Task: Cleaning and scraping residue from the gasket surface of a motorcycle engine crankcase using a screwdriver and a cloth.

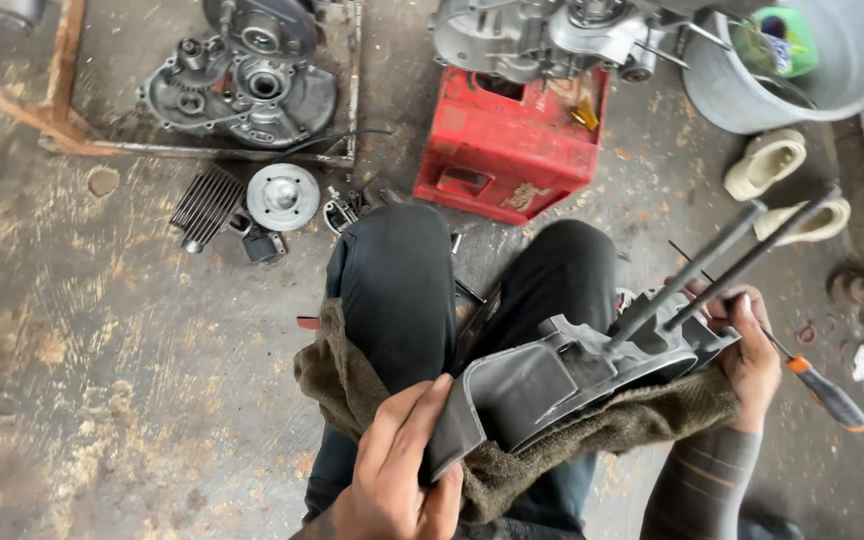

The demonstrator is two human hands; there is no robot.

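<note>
Grey engine casing (562, 375) lies across the lap on a brown rag (512, 455), long axis left-to-right, 2 studs (722, 262) angling up-right; left hand (397, 470) clamps its near-left edge, right hand (747, 355) grips the stud end plus a screwdriver (817, 385).

Floor (132, 380): bare concrete, grey, stained and scuffed with pale sandy patches, lit by flat daylight. Rusty metal frame (72, 110) at upper left, engine covers (242, 85) lying within it. Red plastic crate (507, 150) at centre top, bearing an engine block (542, 35). Grey bucket (802, 70) at upper right. Pale slippers (767, 160) beside it.
</note>
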